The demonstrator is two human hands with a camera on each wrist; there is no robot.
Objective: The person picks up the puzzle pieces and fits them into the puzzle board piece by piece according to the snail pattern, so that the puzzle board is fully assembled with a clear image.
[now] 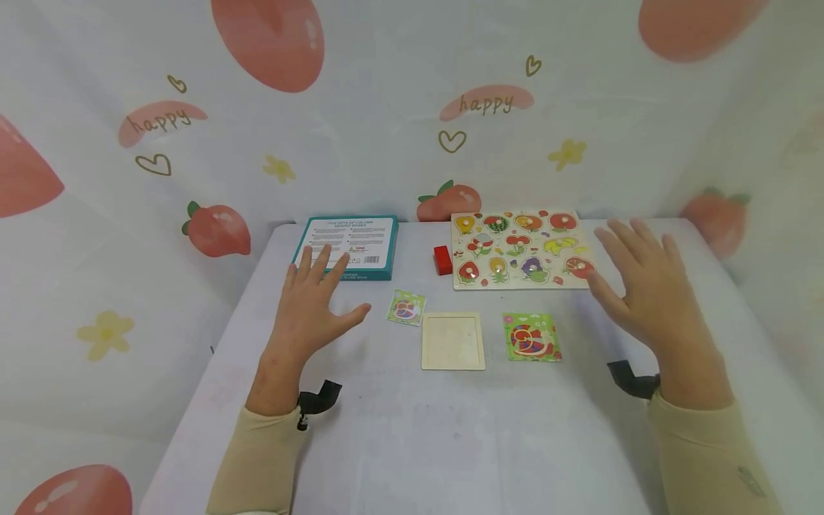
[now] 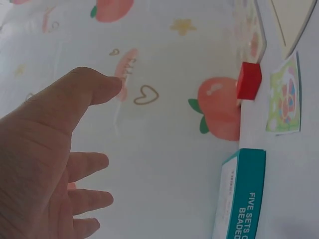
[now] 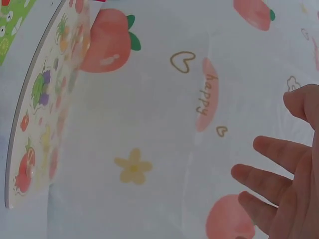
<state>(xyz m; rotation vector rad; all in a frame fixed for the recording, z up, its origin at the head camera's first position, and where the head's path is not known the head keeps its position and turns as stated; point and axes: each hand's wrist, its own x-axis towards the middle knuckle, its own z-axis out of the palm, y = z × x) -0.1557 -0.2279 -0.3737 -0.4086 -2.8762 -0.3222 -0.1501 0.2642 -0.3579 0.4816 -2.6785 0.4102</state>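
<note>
My left hand point(image 1: 310, 307) is raised over the table's left side with fingers spread, holding nothing. In the head view it overlaps the lower left of a teal-edged box point(image 1: 347, 247). Over on the right, my right hand point(image 1: 650, 293) is lifted too, its fingers apart and palm bare, beside the fruit knob puzzle board point(image 1: 515, 280). Between the hands lie a small square wooden tray point(image 1: 453, 342), a snail picture card point(image 1: 532, 337) to its right and a smaller snail card point(image 1: 406, 307) at its upper left. A red block point(image 1: 443, 260) stands left of the puzzle board.
A white tabletop point(image 1: 412, 443) runs under everything. Behind it hangs a white curtain point(image 1: 373, 143) printed with strawberries, hearts and flowers. The box point(image 2: 251, 189) and red block point(image 2: 248, 81) also show at the right of the left wrist view.
</note>
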